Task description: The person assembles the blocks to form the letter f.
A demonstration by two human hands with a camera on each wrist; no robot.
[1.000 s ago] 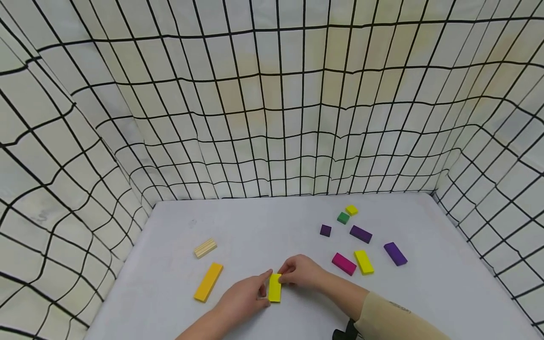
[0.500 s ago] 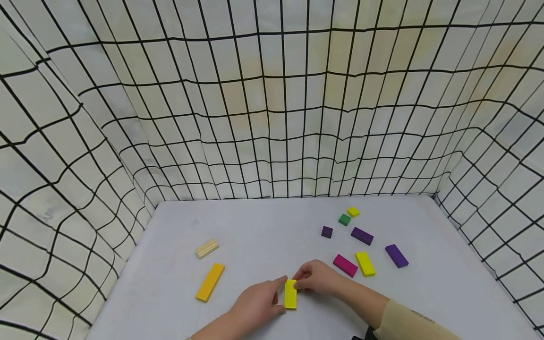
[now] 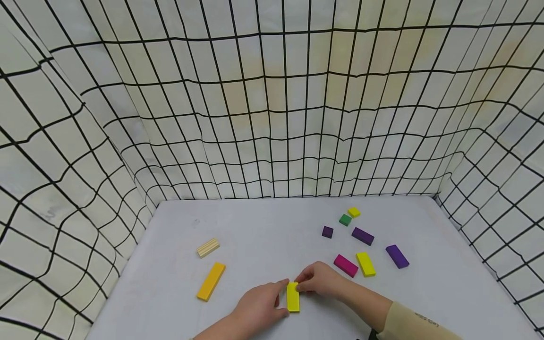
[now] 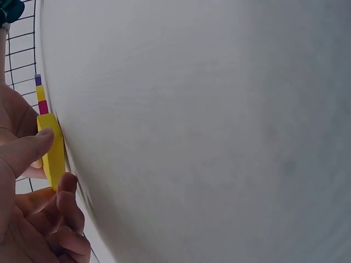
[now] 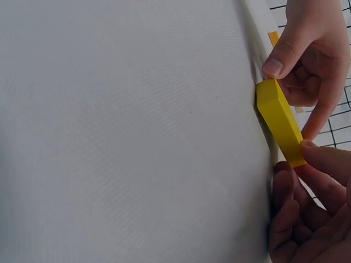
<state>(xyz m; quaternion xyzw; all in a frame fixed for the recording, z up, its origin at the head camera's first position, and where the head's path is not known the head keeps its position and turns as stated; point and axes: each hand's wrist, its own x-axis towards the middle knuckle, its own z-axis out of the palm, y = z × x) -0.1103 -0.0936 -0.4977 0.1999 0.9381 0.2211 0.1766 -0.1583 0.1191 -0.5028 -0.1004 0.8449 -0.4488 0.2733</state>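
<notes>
A yellow rectangular block (image 3: pixel 293 298) lies between both hands at the front middle of the white table. My left hand (image 3: pixel 258 306) spans its left side, the thumb at the near end and the index finger reaching to the far end. From the right, my right hand (image 3: pixel 325 279) pinches the far end between thumb and fingers. In the right wrist view, the yellow block (image 5: pixel 282 120) shows its long side close over the table, with the left thumb (image 5: pixel 273 67) at its near end. The left wrist view has the yellow block (image 4: pixel 53 161) partly covered by a thumb.
Left of the hands lie an orange block (image 3: pixel 211 282) and a ridged pale wood piece (image 3: pixel 208 248). On the right are a magenta block (image 3: pixel 345 266), another yellow block (image 3: pixel 366 264), purple blocks (image 3: pixel 397 256) and small cubes (image 3: pixel 345 219). Black netting (image 3: pixel 272 111) encloses the table (image 3: pixel 255 222).
Both hands and the yellow block between them have shifted right, mostly in the first half second. The whole view has moved slightly too. The other blocks stay in place on the table.
</notes>
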